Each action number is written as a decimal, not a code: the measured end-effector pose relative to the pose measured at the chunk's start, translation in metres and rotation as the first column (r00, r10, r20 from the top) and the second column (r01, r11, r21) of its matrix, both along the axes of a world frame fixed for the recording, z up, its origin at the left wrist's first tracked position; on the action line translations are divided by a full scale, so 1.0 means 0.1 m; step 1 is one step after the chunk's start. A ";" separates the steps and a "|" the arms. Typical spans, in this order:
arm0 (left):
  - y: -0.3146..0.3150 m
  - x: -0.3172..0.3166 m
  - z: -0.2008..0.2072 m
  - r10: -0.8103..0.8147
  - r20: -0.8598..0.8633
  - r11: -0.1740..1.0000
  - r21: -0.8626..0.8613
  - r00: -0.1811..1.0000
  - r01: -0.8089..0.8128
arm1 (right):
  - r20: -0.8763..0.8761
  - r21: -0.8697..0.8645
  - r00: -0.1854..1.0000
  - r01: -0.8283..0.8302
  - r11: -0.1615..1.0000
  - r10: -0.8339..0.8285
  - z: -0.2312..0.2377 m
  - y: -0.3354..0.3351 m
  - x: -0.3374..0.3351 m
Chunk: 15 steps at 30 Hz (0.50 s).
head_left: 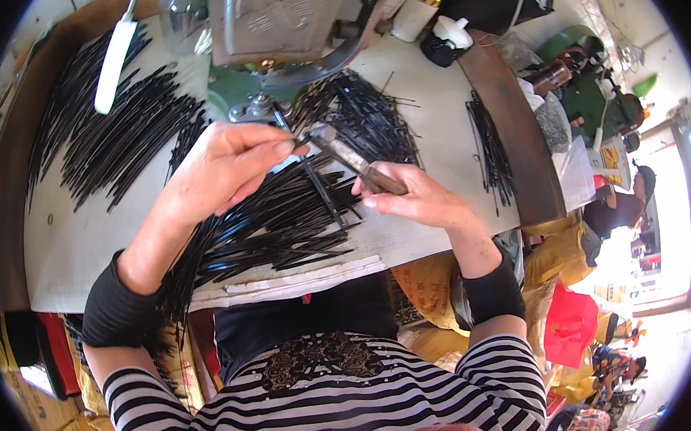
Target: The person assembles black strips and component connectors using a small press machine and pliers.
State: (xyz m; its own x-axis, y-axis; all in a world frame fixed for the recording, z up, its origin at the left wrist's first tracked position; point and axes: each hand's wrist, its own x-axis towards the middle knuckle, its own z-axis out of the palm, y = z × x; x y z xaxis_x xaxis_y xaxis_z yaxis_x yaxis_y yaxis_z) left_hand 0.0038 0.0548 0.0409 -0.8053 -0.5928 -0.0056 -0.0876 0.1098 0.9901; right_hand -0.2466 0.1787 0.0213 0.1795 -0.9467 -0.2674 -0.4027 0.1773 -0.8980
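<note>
My left hand [222,170] is closed in a pinch, its fingertips at a long thin black strip [321,187] that slants over the table in front of a green machine base [233,91]. Wrapped round the brown handle of a small hammer-like tool [349,156] is my right hand [412,191]. The tool's metal head points up and left, close to my left fingertips; whether it touches the strip I cannot tell. Under both hands lies a loose pile of black strips [262,229]. Another heap of black strips [370,114] is just beyond the tool.
More black strips [124,143] cover the left of the pale tabletop [60,263], with a small bundle [492,153] at the right. A grey machine housing [284,19] stands at the back. A white lamp [116,67] hangs at left. A white-lidded dark jar [447,42] stands back right.
</note>
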 end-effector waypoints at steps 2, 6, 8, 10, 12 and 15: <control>0.00 0.00 0.00 -0.001 -0.004 0.999 0.038 1.000 0.001 | -0.087 -0.073 0.996 0.026 0.997 -0.032 0.01 0.03 0.03; -0.03 -0.01 -0.06 -0.016 0.018 0.998 0.055 1.000 0.015 | -0.298 -0.226 0.950 0.030 0.974 -0.098 -0.01 0.07 0.06; -0.04 -0.03 -0.09 -0.023 0.013 0.999 0.050 1.000 0.022 | -0.392 -0.290 0.912 0.000 0.957 -0.119 0.00 0.08 0.10; -0.04 -0.04 -0.09 -0.030 0.017 0.998 0.054 0.999 0.029 | -0.396 -0.267 0.910 0.012 0.964 -0.122 -0.04 0.09 0.11; -0.03 -0.05 -0.07 -0.033 0.021 0.999 0.041 0.999 0.032 | -0.424 -0.245 0.898 0.009 0.970 -0.116 -0.04 0.10 0.12; -0.05 -0.04 -0.10 -0.031 0.017 0.999 0.039 0.999 0.030 | -0.311 -0.226 0.934 0.109 0.968 -0.177 -0.11 0.10 0.19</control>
State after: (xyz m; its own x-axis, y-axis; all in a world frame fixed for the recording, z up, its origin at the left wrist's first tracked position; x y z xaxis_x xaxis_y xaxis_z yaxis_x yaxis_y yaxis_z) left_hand -0.0004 0.0502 0.0306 -0.8228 -0.5668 -0.0419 -0.1018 0.0744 0.9920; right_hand -0.2275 0.1885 0.0104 -0.0266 -0.9957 -0.0889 -0.6632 0.0841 -0.7437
